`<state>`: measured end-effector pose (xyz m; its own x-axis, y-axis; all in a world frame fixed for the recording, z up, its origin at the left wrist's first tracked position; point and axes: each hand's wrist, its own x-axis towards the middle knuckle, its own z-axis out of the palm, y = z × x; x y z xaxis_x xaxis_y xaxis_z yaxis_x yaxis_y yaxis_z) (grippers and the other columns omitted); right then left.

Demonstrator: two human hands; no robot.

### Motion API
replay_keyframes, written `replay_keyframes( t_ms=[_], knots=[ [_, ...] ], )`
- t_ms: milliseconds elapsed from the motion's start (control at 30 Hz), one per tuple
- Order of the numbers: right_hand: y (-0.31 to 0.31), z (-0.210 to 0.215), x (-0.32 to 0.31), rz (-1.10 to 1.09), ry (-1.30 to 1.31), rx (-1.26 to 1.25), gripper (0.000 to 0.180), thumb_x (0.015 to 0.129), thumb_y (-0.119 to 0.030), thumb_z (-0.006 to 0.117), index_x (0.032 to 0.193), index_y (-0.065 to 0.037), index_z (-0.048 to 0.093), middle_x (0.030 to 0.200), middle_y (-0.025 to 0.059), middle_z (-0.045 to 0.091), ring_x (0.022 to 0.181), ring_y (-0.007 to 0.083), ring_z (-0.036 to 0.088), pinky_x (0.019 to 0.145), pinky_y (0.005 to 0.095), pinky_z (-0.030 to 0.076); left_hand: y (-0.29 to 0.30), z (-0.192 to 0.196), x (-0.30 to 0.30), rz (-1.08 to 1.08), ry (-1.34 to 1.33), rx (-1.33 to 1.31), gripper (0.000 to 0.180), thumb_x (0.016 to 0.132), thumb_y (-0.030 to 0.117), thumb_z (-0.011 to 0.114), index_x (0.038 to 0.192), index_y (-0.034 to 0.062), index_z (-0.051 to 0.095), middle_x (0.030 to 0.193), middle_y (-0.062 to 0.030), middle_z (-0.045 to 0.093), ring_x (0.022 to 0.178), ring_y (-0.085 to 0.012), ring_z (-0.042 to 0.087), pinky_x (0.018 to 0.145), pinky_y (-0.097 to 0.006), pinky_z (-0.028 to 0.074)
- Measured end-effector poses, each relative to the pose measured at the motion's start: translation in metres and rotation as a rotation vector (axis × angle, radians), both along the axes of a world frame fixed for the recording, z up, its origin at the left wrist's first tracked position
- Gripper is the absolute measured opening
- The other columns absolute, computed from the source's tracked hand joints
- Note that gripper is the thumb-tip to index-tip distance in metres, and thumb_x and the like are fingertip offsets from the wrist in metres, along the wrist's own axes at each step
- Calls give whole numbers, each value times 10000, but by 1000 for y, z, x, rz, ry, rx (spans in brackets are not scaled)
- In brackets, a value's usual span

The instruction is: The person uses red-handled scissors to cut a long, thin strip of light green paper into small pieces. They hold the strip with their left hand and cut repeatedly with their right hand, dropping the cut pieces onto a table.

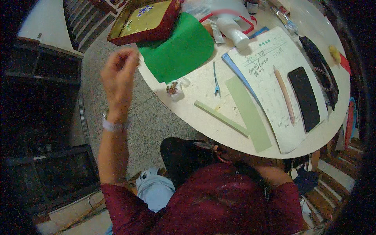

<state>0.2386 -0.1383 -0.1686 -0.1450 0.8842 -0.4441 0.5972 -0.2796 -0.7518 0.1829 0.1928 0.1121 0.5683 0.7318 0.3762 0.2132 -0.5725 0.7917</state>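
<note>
My left hand is raised off the table's left edge, fingers curled into a pinch and slightly blurred. Whatever it may hold is too small to make out. Close by it lie a green sheet and a dark red box with a yellow inside holding small blue and white bits. Low in my lap, under the table's front edge, my right hand sits in shadow, closed around scissors whose blades point left. Nearest on the tabletop are a pale green strip and a wider pale green piece.
Tweezers and a small clear bag of brownish bits lie on the white table. To the right are a written paper pad, a pencil, a black phone and a white bottle.
</note>
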Motion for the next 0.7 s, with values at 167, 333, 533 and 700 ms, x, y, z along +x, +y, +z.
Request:
replay_keyframes(
  t_ms=[167, 333, 533, 700],
  knots=[
    [-1, 4, -9, 17, -33, 8, 363, 806, -415, 586, 940, -79, 604, 819, 170, 634, 759, 332, 625, 647, 429, 488, -82, -18, -29, -327, 223, 404, 230, 759, -52, 627, 973, 30, 599, 952, -111, 562, 827, -223, 587, 706, -307, 494],
    [-14, -5, 7, 42, -96, 36, 369, 803, -424, 585, 935, -80, 604, 818, 170, 636, 756, 334, 627, 642, 430, 488, -122, -42, -26, -376, 360, 428, 296, 703, -67, 659, 967, 62, 623, 1076, -134, 510, 946, -290, 577, 785, -341, 511],
    [-14, -11, 8, 67, -171, 50, 377, 801, -434, 583, 930, -81, 603, 817, 169, 638, 751, 336, 628, 636, 433, 488, -131, -51, -30, -309, 459, 575, 240, 724, -42, 657, 936, 58, 609, 1096, -143, 509, 930, -289, 568, 763, -352, 500],
    [-9, 4, 2, 90, -208, 45, 395, 795, -455, 578, 915, -80, 600, 818, 170, 643, 747, 343, 632, 623, 441, 488, -140, -43, -41, -320, 315, 593, 113, 770, 5, 607, 873, 30, 566, 1074, -175, 532, 828, -301, 556, 719, -374, 478]
  ],
)
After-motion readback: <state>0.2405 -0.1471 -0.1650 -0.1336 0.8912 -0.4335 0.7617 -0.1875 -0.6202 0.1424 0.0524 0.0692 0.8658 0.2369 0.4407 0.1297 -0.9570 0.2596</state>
